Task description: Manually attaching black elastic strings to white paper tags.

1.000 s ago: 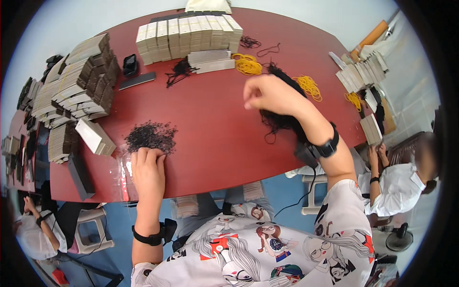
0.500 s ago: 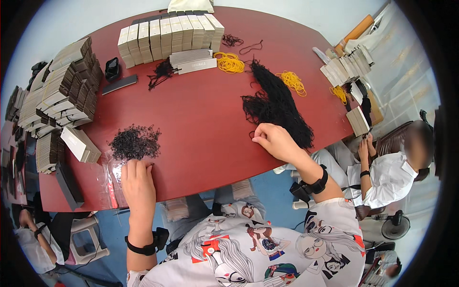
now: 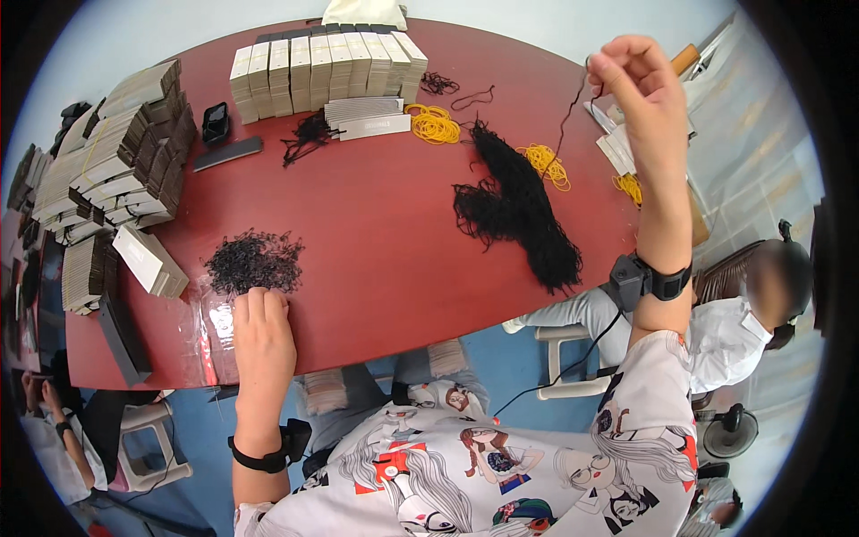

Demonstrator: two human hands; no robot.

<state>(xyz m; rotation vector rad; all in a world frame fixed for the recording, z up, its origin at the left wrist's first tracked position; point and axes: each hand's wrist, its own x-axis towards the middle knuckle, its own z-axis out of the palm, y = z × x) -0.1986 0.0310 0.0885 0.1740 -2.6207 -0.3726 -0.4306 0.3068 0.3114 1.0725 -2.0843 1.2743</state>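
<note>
My right hand [image 3: 651, 98] is raised at the upper right with thumb and fingers pinched on a thin black cord [image 3: 570, 116]. The cord dangles over the right side of the table, beside the tangled bundle of black cords [image 3: 528, 219]. At the left, my left hand [image 3: 264, 336] rests by the near edge of a heap of small black loop-shaped pieces, perhaps pins [image 3: 253, 259]. Its fingers are curled down and closed; whatever they may hold is hidden. Next to it lies a clear plastic bag [image 3: 199, 331].
Stacks of pale cards [image 3: 327, 72] line the far edge; more stacks [image 3: 134, 170] crowd the left. Yellow rubber bands [image 3: 436, 125] lie at the table's [image 3: 376, 233] far middle and right. A black tray [image 3: 215, 123] stands far left. A seated person [image 3: 729, 331] is at the right.
My right hand has risen from beside the black bundle to the upper right, drawing out one cord. My left hand has barely moved.
</note>
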